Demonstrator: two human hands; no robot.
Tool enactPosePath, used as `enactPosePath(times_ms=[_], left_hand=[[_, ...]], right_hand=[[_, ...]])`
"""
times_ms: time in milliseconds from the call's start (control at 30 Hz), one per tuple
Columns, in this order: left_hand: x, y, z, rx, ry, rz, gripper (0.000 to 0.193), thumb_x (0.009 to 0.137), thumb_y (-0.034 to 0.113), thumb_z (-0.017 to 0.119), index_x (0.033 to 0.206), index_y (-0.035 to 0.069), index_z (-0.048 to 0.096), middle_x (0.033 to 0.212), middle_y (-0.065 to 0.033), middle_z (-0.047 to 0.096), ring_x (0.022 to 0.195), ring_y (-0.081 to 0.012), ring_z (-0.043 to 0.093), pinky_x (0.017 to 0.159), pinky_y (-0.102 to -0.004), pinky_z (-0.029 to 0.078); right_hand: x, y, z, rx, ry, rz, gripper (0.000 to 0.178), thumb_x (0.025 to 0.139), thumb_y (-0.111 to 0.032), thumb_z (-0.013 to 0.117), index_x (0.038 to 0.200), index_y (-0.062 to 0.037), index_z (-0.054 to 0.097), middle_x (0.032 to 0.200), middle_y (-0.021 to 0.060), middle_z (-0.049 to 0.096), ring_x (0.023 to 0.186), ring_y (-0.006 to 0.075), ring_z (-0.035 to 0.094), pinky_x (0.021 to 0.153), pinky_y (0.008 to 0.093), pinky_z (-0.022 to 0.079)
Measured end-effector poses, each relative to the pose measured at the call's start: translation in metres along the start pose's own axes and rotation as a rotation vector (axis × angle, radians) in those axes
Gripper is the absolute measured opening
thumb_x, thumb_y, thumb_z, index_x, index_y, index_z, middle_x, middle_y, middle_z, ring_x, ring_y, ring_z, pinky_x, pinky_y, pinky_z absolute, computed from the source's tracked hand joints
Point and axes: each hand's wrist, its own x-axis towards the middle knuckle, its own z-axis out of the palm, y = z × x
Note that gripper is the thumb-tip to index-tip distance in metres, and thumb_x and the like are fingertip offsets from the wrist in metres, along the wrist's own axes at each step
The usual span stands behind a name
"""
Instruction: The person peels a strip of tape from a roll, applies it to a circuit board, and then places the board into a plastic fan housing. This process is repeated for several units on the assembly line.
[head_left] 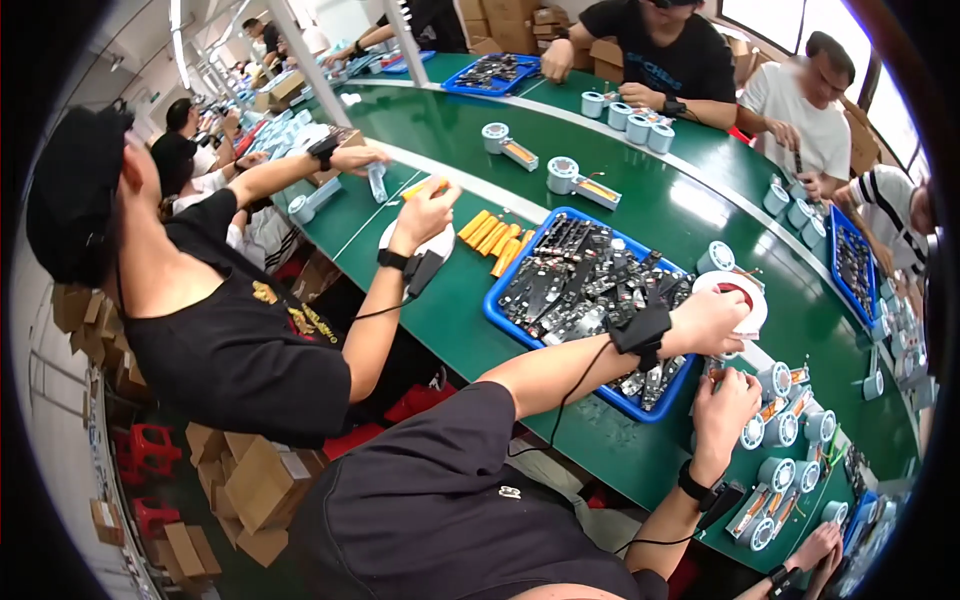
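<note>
My left hand (712, 320) has its fingers curled over the near side of a white tape roll (757, 308) with a red core, and it appears to grip it. Closer to me, my right hand (726, 408) is closed in a pinch, but what it holds is hidden behind the fingers. Several pale blue handheld fan bodies (780, 428) with exposed orange parts lie just right of that hand. Under my left forearm sits a blue tray (500, 318) heaped with small black circuit-board parts (585, 290).
Left, a co-worker (230, 330) holds an orange piece beside several orange battery cells (490, 235). Two open fan bodies (580, 185) lie mid-table on the green belt (660, 200). People sit across it, near another parts tray (853, 270). Cardboard boxes (260, 490) stand on the floor behind.
</note>
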Motion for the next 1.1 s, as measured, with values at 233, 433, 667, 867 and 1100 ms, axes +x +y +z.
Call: enactPosePath(times_ms=[233,433,667,867,1100], left_hand=[[-0.023,0.013,-0.054,-0.029,0.138,0.096,0.035,0.084,0.031,0.074,0.104,0.003,0.065,0.097,-0.0137,0.064,0.097,-0.0328,0.063,0.092,-0.0435,0.047],[-0.041,0.016,-0.066,-0.077,0.087,0.121,0.032,0.083,0.027,0.075,0.103,0.004,0.064,0.095,-0.0118,0.063,0.097,-0.0309,0.063,0.097,-0.0430,0.045],[-0.056,0.010,-0.051,-0.077,0.099,0.230,0.031,0.082,0.024,0.075,0.102,0.003,0.064,0.095,-0.0107,0.063,0.097,-0.0298,0.063,0.101,-0.0427,0.044],[-0.069,0.009,-0.049,-0.114,0.132,0.204,0.031,0.082,0.026,0.076,0.100,0.004,0.064,0.094,-0.0101,0.063,0.096,-0.0293,0.063,0.101,-0.0430,0.044],[-0.080,0.014,-0.066,-0.051,0.079,0.112,0.035,0.081,0.031,0.077,0.099,0.003,0.064,0.094,-0.0103,0.064,0.093,-0.0301,0.064,0.097,-0.0416,0.044]], right_hand=[[0.004,-0.003,-0.033,0.279,0.136,-0.144,0.012,0.084,-0.006,0.070,0.092,0.0010,0.065,0.099,0.0145,0.068,0.103,0.0348,0.061,0.095,0.0458,0.045],[-0.022,-0.008,-0.063,0.785,0.081,-0.041,0.008,0.085,0.004,0.068,0.092,0.0021,0.064,0.090,0.0125,0.067,0.082,0.0244,0.065,0.077,0.0337,0.050],[-0.064,-0.022,-0.045,1.150,-0.082,-0.030,0.024,0.085,0.010,0.065,0.108,0.0037,0.062,0.090,0.0102,0.065,0.078,0.0146,0.063,0.073,0.0267,0.050],[-0.091,-0.018,-0.025,1.204,-0.259,0.058,0.037,0.085,0.011,0.063,0.120,0.0045,0.057,0.092,0.0097,0.064,0.077,0.0134,0.061,0.074,0.0252,0.050],[-0.102,-0.001,-0.009,1.156,-0.316,-0.037,0.038,0.090,0.010,0.060,0.126,0.0031,0.053,0.093,0.0061,0.061,0.078,0.0109,0.058,0.073,0.0222,0.048]])
